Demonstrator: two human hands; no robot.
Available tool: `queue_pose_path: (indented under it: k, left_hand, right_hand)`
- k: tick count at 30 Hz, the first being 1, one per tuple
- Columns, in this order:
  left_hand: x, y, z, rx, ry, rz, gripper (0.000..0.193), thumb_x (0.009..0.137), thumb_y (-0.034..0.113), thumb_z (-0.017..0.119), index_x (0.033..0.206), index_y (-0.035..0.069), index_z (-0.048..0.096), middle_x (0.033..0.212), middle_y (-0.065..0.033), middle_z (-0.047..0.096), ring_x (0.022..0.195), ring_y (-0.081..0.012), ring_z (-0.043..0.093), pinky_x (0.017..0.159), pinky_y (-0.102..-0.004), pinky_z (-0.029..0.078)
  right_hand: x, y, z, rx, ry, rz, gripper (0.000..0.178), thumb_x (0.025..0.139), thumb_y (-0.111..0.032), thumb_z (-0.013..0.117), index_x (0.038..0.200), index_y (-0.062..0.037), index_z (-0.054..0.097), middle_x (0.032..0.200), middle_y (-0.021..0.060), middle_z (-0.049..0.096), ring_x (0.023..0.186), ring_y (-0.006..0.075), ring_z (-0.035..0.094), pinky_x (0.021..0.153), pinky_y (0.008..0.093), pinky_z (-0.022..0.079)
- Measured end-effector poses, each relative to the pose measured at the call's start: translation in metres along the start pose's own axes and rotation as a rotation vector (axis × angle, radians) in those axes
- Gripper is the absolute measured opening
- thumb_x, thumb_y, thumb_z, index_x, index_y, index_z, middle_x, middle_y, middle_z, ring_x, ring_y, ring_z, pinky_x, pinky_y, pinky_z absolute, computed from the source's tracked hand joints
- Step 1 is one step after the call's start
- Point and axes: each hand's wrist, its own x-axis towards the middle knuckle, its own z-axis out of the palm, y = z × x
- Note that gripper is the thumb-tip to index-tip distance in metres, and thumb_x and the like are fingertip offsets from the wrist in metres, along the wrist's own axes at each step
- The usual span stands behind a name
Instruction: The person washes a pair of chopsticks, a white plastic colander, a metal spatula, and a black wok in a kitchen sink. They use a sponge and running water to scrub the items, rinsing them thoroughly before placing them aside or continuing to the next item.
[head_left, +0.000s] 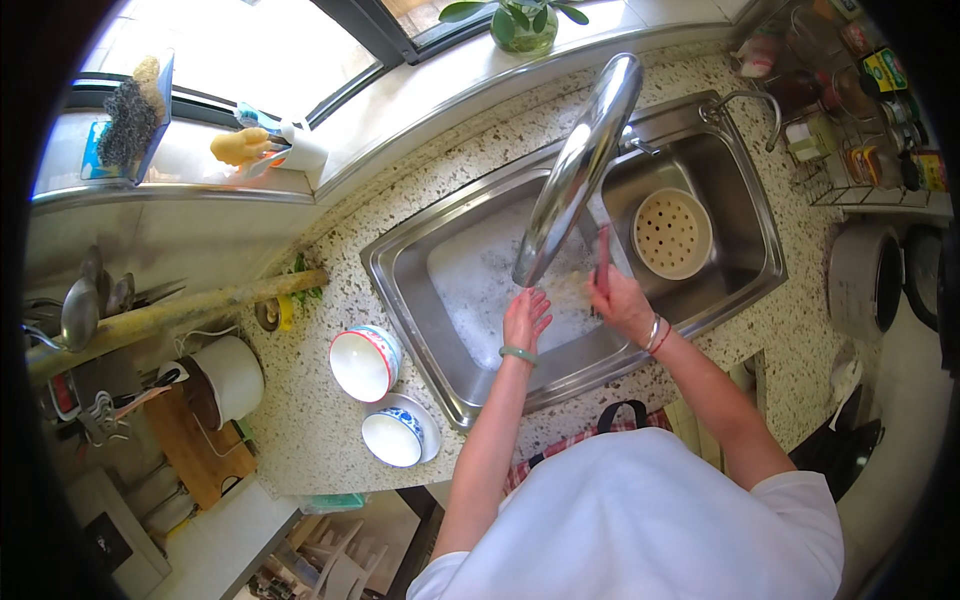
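Suds (475, 275) froth in the steel sink (412, 325), head view. Our right hand (627, 310) has its grip clenched on a slim red tool (603, 252) over the basin; our left hand (525, 320), grip released, is near the glossy tubular faucet (578, 165). Speckled tabletop (300, 420) carries round bowls (360, 367).

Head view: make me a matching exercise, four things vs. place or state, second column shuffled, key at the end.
Things
1. Right hand
2. Left hand
3. Round cream strainer
4. Blue-patterned bowl

Place or state
A. In the right basin of the sink
B. Gripping a reddish, elongated thing
C. On a white plate, left of the sink
D. Near the faucet's spout end, a green bangle at its wrist

Pairs: 1-B, 2-D, 3-A, 4-C
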Motion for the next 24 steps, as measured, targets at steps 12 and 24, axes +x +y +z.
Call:
queue_pose_path:
  k: [12, 24]
  left_hand:
    - [0.004, -0.005, 0.023, 0.065, -0.085, -0.041, 0.039, 0.099, 0.030, 0.050, 0.129, 0.005, 0.048, 0.119, -0.0129, 0.060, 0.100, -0.0216, 0.064, 0.084, -0.0349, 0.053]
    - [-0.005, -0.003, 0.010, 0.156, -0.040, -0.077, 0.037, 0.100, 0.028, 0.048, 0.129, 0.004, 0.048, 0.116, -0.0129, 0.062, 0.098, -0.0212, 0.064, 0.081, -0.0335, 0.054]
  right_hand:
    - [-0.006, 0.074, -0.054, -0.115, 0.039, 0.267, 0.023, 0.093, -0.016, 0.058, 0.107, 0.0011, 0.053, 0.083, 0.0153, 0.063, 0.069, 0.0345, 0.062, 0.061, 0.0405, 0.049]
    - [0.034, 0.137, 0.019, 0.068, 0.010, 0.508, 0.018, 0.094, -0.022, 0.056, 0.100, -0.0050, 0.055, 0.089, 0.0189, 0.061, 0.082, 0.0403, 0.058, 0.069, 0.0442, 0.045]
